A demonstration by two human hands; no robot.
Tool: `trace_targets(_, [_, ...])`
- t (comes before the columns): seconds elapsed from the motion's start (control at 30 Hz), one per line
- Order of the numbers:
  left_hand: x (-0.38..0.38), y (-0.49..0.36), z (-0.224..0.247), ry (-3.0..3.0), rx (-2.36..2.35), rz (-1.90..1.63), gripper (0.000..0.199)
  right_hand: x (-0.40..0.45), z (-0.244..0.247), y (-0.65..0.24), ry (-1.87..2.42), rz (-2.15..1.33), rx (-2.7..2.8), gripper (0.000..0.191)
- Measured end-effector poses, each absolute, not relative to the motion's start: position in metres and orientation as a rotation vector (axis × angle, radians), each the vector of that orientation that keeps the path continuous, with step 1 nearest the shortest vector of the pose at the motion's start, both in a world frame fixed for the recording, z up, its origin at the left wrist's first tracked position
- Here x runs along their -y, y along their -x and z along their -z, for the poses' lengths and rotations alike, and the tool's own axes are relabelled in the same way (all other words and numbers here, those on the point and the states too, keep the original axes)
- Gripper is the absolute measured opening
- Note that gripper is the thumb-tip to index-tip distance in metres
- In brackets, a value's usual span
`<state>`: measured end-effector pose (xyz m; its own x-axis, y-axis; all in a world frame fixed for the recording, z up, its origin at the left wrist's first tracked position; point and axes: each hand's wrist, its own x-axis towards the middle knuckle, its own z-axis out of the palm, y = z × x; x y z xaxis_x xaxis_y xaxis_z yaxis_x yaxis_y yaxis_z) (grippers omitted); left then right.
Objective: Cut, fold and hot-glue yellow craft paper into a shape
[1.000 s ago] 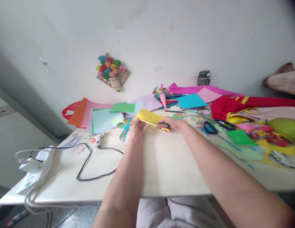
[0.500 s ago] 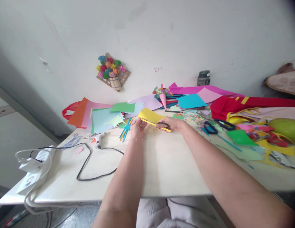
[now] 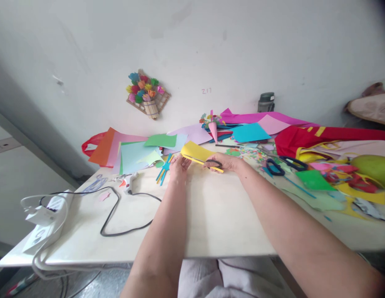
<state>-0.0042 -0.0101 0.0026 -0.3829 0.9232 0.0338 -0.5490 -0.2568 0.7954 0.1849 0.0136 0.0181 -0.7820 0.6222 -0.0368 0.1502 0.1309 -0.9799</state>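
A sheet of yellow paper [image 3: 196, 150] is held over the table by my left hand [image 3: 180, 165], whose fingers close on its left end. My right hand [image 3: 225, 162] grips a pair of scissors [image 3: 215, 163] with dark handles. The blades lie along the paper's near edge, where a narrow yellow strip [image 3: 217, 169] parts from the sheet. Just left of my left hand are blue and yellow paper strips [image 3: 164, 169], crossed on the table.
A glue gun [image 3: 129, 182] with a black cord lies left, near a white power strip [image 3: 48, 221]. Coloured paper sheets [image 3: 135, 157] line the back. Larger scissors [image 3: 275, 166], paper scraps and a red cloth [image 3: 288, 140] lie right. A paper cone of flowers [image 3: 212, 129] stands behind.
Almost nothing differs. My hands, the scissors and the yellow paper keep nearly the same place; the whole view has shifted very slightly.
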Motion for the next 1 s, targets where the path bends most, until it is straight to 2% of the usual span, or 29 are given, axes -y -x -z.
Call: trace_targets(1.0, [0.0118, 0.0021, -0.0042, -0.644, -0.838, -1.73, 0.012, -0.012, -0.0196, -0.184, 0.829, -1.628, 1.996, 0.028])
